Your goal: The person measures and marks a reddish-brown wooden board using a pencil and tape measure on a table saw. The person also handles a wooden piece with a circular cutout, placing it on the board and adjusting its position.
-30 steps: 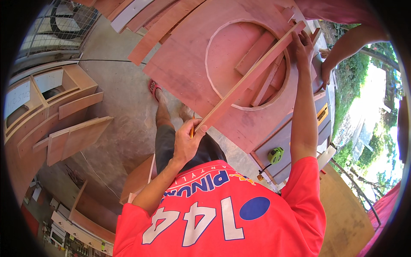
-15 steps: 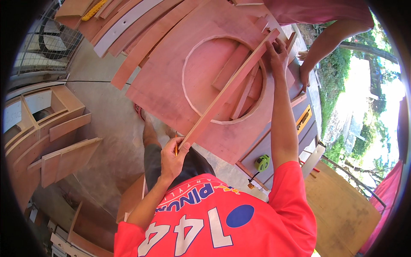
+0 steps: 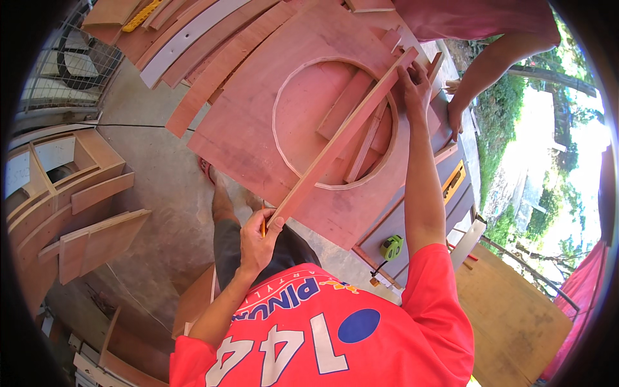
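Note:
A long, narrow wooden strip (image 3: 335,142) runs slantwise across a reddish plywood panel (image 3: 235,145) with a large round cut-out. My left hand (image 3: 258,244) grips the strip's near end, thumb on top, and a yellow pencil (image 3: 263,226) is tucked between its fingers. Toward the far end, my right hand (image 3: 416,89) holds the strip along its right edge, the fingertips partly hidden. Inside the circle, under the strip, lie loose wooden pieces (image 3: 345,106).
Another person's arm (image 3: 487,74) rests at the far right. A green tape measure (image 3: 391,247) and an orange level (image 3: 454,181) lie right of the panel. Stacked boards (image 3: 200,45) are at far left; wooden cabinet frames (image 3: 97,155) stand on the floor at left.
The whole view has shifted very slightly. Both hands keep their places on the strip, and the strip lies across the panel almost as before.

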`<state>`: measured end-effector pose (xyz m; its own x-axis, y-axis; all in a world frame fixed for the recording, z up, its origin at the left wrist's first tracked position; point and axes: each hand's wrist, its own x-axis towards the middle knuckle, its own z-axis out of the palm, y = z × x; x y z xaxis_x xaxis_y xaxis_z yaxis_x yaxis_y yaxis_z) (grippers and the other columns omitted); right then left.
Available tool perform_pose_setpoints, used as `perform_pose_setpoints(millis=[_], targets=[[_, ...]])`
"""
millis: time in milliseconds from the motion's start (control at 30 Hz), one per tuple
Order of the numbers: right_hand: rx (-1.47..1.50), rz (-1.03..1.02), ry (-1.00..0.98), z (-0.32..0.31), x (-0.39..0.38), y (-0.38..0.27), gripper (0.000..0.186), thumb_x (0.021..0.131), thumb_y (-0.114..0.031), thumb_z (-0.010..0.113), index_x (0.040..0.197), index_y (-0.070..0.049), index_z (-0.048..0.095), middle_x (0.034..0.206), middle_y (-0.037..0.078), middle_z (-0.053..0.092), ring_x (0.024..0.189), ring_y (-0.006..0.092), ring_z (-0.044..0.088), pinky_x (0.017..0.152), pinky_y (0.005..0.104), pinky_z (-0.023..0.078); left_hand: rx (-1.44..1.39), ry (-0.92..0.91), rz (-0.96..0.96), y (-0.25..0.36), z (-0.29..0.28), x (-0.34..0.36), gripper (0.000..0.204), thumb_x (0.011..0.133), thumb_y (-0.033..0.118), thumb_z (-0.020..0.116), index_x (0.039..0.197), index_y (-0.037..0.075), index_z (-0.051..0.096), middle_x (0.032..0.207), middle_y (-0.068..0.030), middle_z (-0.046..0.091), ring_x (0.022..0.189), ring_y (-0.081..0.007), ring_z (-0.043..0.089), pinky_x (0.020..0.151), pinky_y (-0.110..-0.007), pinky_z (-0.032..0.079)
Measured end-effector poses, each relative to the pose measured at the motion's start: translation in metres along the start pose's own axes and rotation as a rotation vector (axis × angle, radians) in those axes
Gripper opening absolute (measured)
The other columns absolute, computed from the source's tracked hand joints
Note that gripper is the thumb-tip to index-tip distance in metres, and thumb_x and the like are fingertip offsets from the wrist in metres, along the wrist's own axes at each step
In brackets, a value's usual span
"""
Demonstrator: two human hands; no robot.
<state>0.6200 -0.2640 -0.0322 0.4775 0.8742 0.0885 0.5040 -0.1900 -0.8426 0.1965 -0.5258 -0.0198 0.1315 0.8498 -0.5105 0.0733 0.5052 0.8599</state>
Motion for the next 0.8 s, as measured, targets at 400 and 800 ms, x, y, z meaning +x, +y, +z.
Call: perform_pose_setpoints(millis=[400,800], targets=[[0.008,0.031,-0.031,0.000,-0.003,-0.005,0.064,0.091,-0.037,0.081,0.140,-0.001,0.061,0.125,0.016,0.070,0.115,0.0222,0.065,0.100,0.0329,0.049,-0.005,-0.002,0.008,-0.002,0.000,0.000,0.043,0.100,0.037,0.071,0.110,-0.005,0.069,0.087,-0.0092,0.067,0.077,-0.0141,0.062,0.072,-0.029,0.049],[-0.086,-0.075,0.017,-0.001,0.004,0.012,0.060,0.091,-0.031,0.081,0.137,0.002,0.061,0.116,0.016,0.073,0.106,0.0216,0.069,0.093,0.0328,0.053,-0.017,0.003,0.007,-0.006,0.002,0.000,0.036,0.100,0.031,0.071,0.111,-0.003,0.068,0.091,-0.0083,0.067,0.081,-0.0132,0.061,0.075,-0.029,0.049]])
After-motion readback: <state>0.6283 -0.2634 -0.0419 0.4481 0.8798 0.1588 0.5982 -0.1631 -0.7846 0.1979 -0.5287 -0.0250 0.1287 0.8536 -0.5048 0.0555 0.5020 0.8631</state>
